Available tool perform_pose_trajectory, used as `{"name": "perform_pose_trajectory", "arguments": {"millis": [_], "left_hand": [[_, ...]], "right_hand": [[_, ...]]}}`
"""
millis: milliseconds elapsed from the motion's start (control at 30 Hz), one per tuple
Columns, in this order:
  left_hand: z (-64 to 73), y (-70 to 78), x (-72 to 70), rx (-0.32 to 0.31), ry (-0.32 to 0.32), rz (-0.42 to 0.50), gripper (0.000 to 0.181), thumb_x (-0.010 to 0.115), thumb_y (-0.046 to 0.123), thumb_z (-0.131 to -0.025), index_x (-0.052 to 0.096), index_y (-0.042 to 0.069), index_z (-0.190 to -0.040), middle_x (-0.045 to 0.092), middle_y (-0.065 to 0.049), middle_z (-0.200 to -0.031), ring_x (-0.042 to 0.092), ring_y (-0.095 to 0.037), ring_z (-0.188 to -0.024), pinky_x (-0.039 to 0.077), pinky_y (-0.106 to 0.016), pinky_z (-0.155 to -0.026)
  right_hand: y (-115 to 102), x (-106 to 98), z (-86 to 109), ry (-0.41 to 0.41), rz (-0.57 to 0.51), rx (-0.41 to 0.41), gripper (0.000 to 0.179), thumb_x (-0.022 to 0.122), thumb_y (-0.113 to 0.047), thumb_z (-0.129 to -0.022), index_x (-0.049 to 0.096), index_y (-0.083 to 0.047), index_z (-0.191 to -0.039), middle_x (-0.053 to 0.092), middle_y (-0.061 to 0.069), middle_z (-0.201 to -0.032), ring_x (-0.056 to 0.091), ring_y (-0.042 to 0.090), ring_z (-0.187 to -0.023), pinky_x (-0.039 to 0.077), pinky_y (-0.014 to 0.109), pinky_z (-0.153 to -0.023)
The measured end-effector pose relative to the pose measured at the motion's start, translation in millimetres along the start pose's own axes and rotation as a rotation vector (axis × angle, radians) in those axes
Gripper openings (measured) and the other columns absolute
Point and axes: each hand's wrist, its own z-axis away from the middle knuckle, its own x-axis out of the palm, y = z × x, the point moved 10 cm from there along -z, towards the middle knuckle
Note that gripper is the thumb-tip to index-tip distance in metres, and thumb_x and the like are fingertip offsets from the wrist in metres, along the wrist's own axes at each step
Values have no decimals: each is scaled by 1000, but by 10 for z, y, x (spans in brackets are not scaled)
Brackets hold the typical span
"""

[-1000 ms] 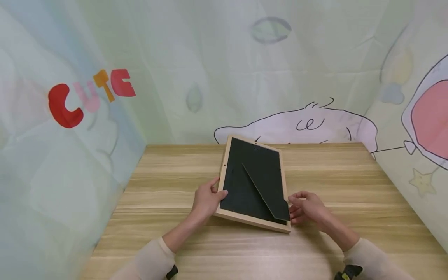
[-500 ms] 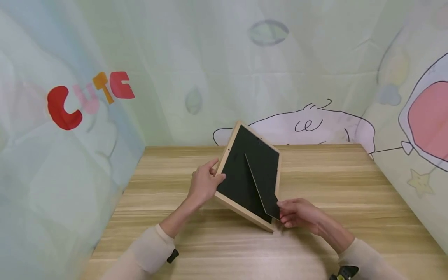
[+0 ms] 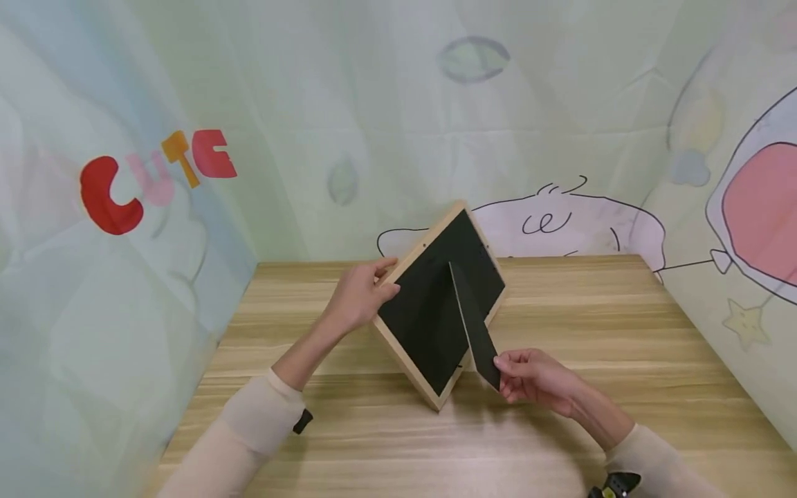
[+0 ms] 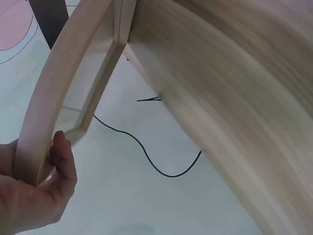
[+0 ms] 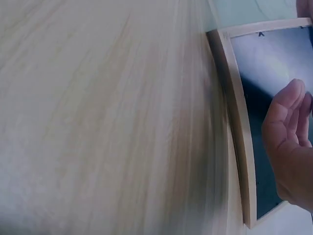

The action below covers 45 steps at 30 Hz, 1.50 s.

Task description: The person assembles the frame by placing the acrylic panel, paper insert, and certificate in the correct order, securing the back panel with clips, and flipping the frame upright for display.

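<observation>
A picture frame with a light wooden border and a black back stands tilted on one corner over the table, its back toward me in the head view. My left hand grips its left edge, thumb on the back and fingers behind the border. In the left wrist view, that hand curls round the wooden border. A black easel leg swings out from the back. My right hand pinches the leg's lower end between thumb and fingers. The right wrist view shows that hand before the black backing.
The wood-grain table spreads under and around the frame. Behind and beside it hang printed cloth walls with cartoon drawings and letters. Dark wrist straps sit at both beige sleeves.
The frame has tipped up and turned onto a corner, its left side raised by my left hand. My right hand has taken hold of the leg, which stands farther out from the back.
</observation>
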Motion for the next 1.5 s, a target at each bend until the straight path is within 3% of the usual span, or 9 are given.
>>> {"name": "perform_pose_trajectory", "arguments": {"millis": [133, 267, 433, 567, 700, 933, 1167, 1400, 1500], "left_hand": [[-50, 141, -15, 89, -27, -72, 51, 65, 19, -97, 53, 16, -147, 69, -12, -130, 67, -23, -101, 58, -37, -82], [-74, 283, -19, 164, -47, -142, 51, 62, 18, -100, 50, 15, -149, 64, -11, -140, 64, -25, -113, 55, -43, -93], [-79, 485, -45, 285, -47, -243, 51, 61, 14, -99, 52, 20, -149, 62, -5, -143, 61, -21, -107, 53, -41, -92], [-36, 592, -36, 353, -63, -325, 53, 65, 10, -97, 53, 24, -148, 66, -3, -137, 63, -20, -104, 54, -40, -91], [18, 680, -17, 420, -66, -369, 55, 68, 9, -95, 54, 22, -147, 70, -4, -127, 66, -21, -101, 55, -40, -90], [85, 710, 13, 437, -79, -388, 56, 71, 16, -94, 54, 23, -147, 69, -2, -112, 60, -17, -90, 53, -36, -83], [253, 795, 97, 486, -52, -415, 58, 75, 20, -91, 56, 22, -145, 71, -3, -124, 67, -21, -106, 55, -40, -95], [360, 803, 155, 487, -48, -412, 55, 74, 22, -91, 57, 20, -144, 70, -4, -128, 66, -24, -116, 55, -41, -98], [390, 795, 152, 491, -43, -405, 55, 74, 22, -92, 57, 19, -144, 69, -4, -133, 65, -25, -122, 53, -42, -102]], "right_hand": [[21, 62, 13, -43, 48, -7, 18, 52, -21, -105, 65, -16, -93, 69, -7, -80, 63, 4, -73, 55, 21, -69], [50, 122, 30, -83, 58, -20, 19, 51, -19, -106, 65, -15, -94, 69, -6, -82, 62, 5, -74, 54, 21, -71], [153, 182, 59, -135, 82, -5, 19, 51, -18, -105, 66, -14, -95, 70, -6, -82, 63, 5, -73, 54, 22, -70], [302, 214, 65, -167, 87, 59, 18, 52, -20, -105, 65, -11, -97, 69, -6, -80, 61, 3, -65, 52, 20, -61], [380, 218, 55, -170, 80, 96, 22, 51, -22, -105, 64, -4, -104, 68, -4, -77, 59, 3, -59, 50, 18, -55], [409, 241, 55, -178, 71, 123, 30, 50, -25, -106, 63, 1, -114, 71, -3, -79, 67, 5, -63, 58, 22, -60], [455, 179, 93, -104, 173, 146, 40, 52, -30, -105, 62, 8, -113, 71, 0, -73, 68, 8, -60, 60, 28, -59], [397, 53, 105, 60, 354, 129, 44, 58, -34, -102, 68, 9, -102, 68, 5, -67, 68, 12, -54, 59, 33, -54], [312, -90, 99, 118, 342, 99, 42, 58, -30, -102, 69, 10, -107, 69, 4, -69, 70, 13, -57, 60, 33, -57]]}}
